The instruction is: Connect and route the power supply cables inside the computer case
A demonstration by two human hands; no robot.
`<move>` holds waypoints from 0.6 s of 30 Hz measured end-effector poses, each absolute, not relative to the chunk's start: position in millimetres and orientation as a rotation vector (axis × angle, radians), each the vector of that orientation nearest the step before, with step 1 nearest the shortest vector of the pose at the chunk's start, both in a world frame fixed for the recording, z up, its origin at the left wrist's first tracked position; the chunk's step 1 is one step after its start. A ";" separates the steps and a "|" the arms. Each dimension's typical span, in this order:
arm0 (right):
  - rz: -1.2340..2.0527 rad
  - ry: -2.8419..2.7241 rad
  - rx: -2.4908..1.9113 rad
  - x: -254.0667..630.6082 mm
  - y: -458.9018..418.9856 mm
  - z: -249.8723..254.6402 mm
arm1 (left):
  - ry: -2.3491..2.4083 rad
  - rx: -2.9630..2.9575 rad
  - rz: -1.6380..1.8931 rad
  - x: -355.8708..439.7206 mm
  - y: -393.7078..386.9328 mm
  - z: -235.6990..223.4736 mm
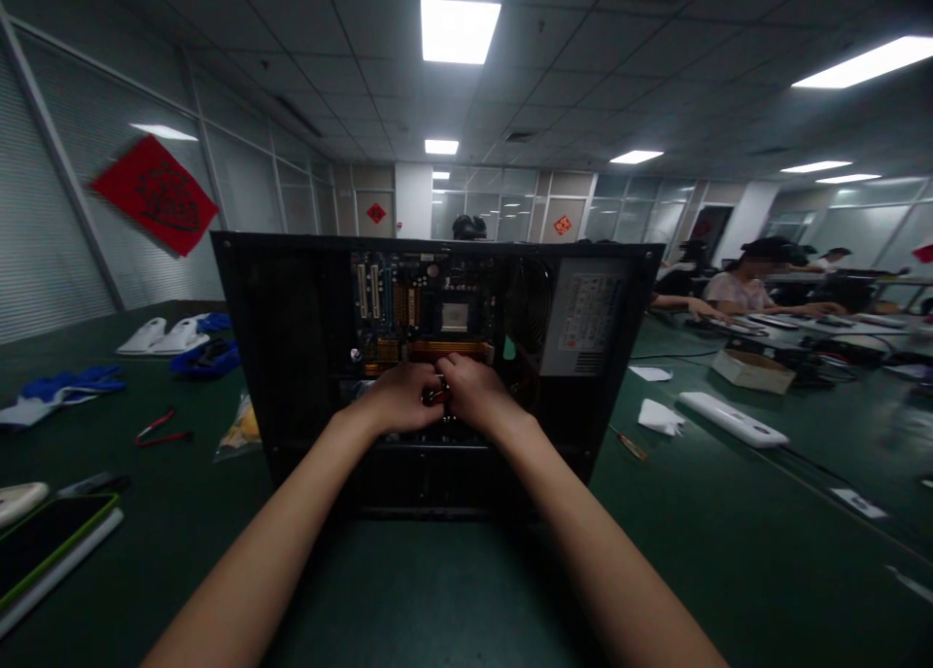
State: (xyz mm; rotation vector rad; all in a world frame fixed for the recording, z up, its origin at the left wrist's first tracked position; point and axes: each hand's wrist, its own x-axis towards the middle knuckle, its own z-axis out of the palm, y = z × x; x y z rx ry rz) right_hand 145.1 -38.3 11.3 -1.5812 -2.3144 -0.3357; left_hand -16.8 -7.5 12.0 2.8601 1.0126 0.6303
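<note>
Green table [714, 551] across lower frame. Open computer case [306, 357] upright, center. 2 hands inside: left hand [397, 396], right hand [477, 391], fingers curled, nearly touching around small wires [437, 396]; exact grip unclear.

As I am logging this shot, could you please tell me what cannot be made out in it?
- Head view: what the left hand and right hand touch, hidden by fingers and shadow.
- Head view: wording on the power supply label, too small and blurred.
- Head view: one end of the green-edged phone, cut off by the left edge.
</note>
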 end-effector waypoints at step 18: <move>-0.344 -2.194 -1.805 147.5 -33.8 5.8 | 1.452 2.618 0.575 -16.4 -4.6 20.2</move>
